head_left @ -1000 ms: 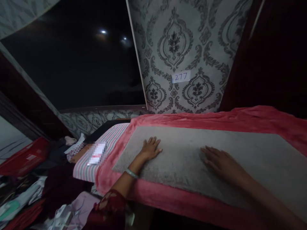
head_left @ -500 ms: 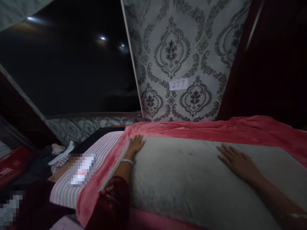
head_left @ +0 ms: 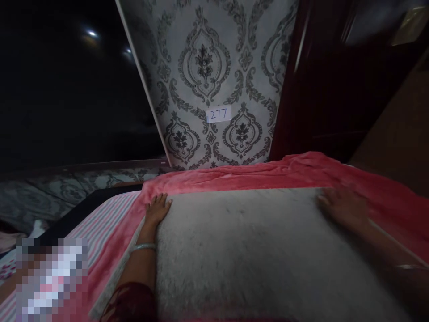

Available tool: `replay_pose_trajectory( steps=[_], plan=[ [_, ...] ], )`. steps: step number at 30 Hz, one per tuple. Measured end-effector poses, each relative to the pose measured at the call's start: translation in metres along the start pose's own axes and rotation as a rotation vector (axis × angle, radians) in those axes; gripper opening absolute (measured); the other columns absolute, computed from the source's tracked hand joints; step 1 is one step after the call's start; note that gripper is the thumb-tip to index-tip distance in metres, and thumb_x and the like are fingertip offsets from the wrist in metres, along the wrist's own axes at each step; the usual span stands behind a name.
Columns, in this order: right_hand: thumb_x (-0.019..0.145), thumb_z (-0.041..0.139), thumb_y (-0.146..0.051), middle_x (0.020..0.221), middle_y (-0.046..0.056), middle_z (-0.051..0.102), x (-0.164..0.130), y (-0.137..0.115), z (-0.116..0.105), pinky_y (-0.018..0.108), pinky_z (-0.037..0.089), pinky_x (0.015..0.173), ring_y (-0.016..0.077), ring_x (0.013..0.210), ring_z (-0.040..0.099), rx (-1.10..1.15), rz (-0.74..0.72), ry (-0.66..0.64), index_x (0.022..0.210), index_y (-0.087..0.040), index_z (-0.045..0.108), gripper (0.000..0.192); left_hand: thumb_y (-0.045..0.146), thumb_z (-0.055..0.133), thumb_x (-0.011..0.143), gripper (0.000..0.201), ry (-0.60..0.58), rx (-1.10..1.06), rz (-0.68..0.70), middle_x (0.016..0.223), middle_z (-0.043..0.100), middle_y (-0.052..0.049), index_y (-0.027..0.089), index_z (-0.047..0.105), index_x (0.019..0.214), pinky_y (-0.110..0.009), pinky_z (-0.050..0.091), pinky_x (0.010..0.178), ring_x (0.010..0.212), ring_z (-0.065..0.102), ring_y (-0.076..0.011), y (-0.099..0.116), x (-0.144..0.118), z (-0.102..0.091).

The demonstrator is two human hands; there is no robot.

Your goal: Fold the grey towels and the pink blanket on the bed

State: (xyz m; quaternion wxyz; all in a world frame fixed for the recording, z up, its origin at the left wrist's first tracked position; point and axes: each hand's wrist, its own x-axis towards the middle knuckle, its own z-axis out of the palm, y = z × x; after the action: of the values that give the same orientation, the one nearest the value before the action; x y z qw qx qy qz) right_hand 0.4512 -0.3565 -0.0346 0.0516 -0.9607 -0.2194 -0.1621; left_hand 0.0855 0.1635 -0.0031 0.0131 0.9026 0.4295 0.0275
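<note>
Left hand (head_left: 157,209) lies flat, fingers spread, on the grey mat's (head_left: 254,250) far-left corner. Right hand (head_left: 345,206), blurred, presses open-palmed at its far-right corner, atop the pink blanket (head_left: 234,176).

This is a bedroom in a home. There is a bed with a soft pink fleece blanket (head_left: 241,176) spread over it, and under that a sheet with pink and white stripes (head_left: 100,219). A fluffy grey rug (head_left: 241,250) lies on top of the blanket. The wall behind has grey and white wallpaper with big curly patterns (head_left: 208,76), and a small white paper label with the number 277 (head_left: 219,114) is stuck on it. A dark red wooden door or cupboard (head_left: 321,89) stands to the right. The room is dim.
</note>
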Motion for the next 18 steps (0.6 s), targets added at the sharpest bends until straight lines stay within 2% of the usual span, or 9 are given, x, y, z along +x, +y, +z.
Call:
replay_pose_trajectory(
  steps=[1,3,6,8,9,11,13,15,18],
  plan=[
    [0.099,0.03,-0.038,0.146,0.022,0.046,-0.002,-0.035,-0.01,0.063,0.038,0.106,0.0383,0.141,0.034,0.021,-0.051,-0.025,0.133,-0.012,0.059,0.052,0.046,0.024,0.098,0.063,0.002,-0.001,0.002,0.163,0.026,-0.009,0.018,0.032,0.154,-0.061,0.024,0.116,0.15,0.022,-0.031,0.0,0.0,-0.001],
    [0.099,0.036,-0.036,0.153,0.018,0.039,-0.011,-0.111,-0.026,0.055,0.034,0.112,0.0324,0.143,0.034,0.106,-0.298,-0.137,0.144,-0.014,0.049,0.052,0.045,0.024,0.098,0.063,-0.002,-0.002,0.004,0.163,0.025,-0.009,0.018,0.031,0.154,-0.06,0.023,0.117,0.15,0.021,-0.0307,0.001,0.0,-0.002],
    [0.098,0.041,-0.041,0.16,0.014,0.026,-0.031,-0.216,-0.037,0.053,0.022,0.118,0.029,0.148,0.021,0.254,-0.611,-0.261,0.153,-0.018,0.037,0.059,0.045,0.023,0.098,0.064,-0.014,-0.003,-0.008,0.163,0.025,-0.009,0.017,0.03,0.155,-0.058,0.021,0.118,0.151,0.019,-0.0299,0.002,-0.001,-0.004],
    [0.099,0.04,-0.048,0.162,0.011,0.02,-0.043,-0.266,-0.04,0.053,0.018,0.119,0.0274,0.15,0.016,0.351,-0.732,-0.311,0.156,-0.021,0.031,0.064,0.046,0.023,0.098,0.063,-0.012,-0.009,-0.011,0.163,0.026,-0.009,0.018,0.031,0.155,-0.058,0.022,0.118,0.151,0.019,-0.0293,0.002,-0.001,-0.005],
    [0.099,0.038,-0.051,0.162,0.01,0.02,-0.047,-0.283,-0.04,0.053,0.017,0.12,0.0265,0.15,0.017,0.383,-0.768,-0.333,0.156,-0.021,0.03,0.064,0.046,0.023,0.098,0.063,-0.009,-0.014,-0.013,0.163,0.026,-0.009,0.019,0.031,0.155,-0.058,0.022,0.118,0.151,0.019,-0.0291,0.002,0.0,-0.005],
    [0.1,0.032,-0.058,0.162,0.007,0.02,-0.049,-0.3,-0.039,0.051,0.015,0.12,0.0242,0.15,0.018,0.407,-0.801,-0.354,0.156,-0.023,0.03,0.066,0.046,0.022,0.098,0.064,-0.01,-0.027,-0.014,0.163,0.025,-0.009,0.018,0.03,0.155,-0.059,0.022,0.118,0.151,0.019,-0.0291,0.0,0.002,-0.004],
    [0.1,0.028,-0.062,0.162,0.002,0.021,-0.041,-0.296,-0.034,0.047,0.015,0.121,0.022,0.149,0.018,0.39,-0.779,-0.349,0.155,-0.027,0.031,0.065,0.046,0.022,0.097,0.065,-0.006,-0.042,-0.006,0.163,0.025,-0.009,0.017,0.03,0.155,-0.06,0.022,0.117,0.151,0.019,-0.0298,-0.004,0.006,-0.001],
    [0.1,0.027,-0.062,0.162,0.0,0.022,-0.026,-0.273,-0.028,0.045,0.015,0.121,0.0213,0.149,0.019,0.35,-0.706,-0.331,0.155,-0.029,0.031,0.064,0.045,0.023,0.096,0.065,0.017,-0.063,0.013,0.163,0.026,-0.009,0.018,0.033,0.154,-0.062,0.024,0.116,0.15,0.02,-0.031,-0.008,0.012,0.003],
    [0.102,0.027,-0.056,0.161,0.003,0.025,0.003,-0.211,-0.017,0.048,0.016,0.12,0.0253,0.148,0.022,0.257,-0.511,-0.324,0.154,-0.026,0.034,0.061,0.045,0.025,0.095,0.065,0.053,-0.093,0.034,0.161,0.03,-0.011,0.018,0.037,0.153,-0.065,0.026,0.114,0.149,0.023,-0.0334,-0.014,0.02,0.008]
  ],
)
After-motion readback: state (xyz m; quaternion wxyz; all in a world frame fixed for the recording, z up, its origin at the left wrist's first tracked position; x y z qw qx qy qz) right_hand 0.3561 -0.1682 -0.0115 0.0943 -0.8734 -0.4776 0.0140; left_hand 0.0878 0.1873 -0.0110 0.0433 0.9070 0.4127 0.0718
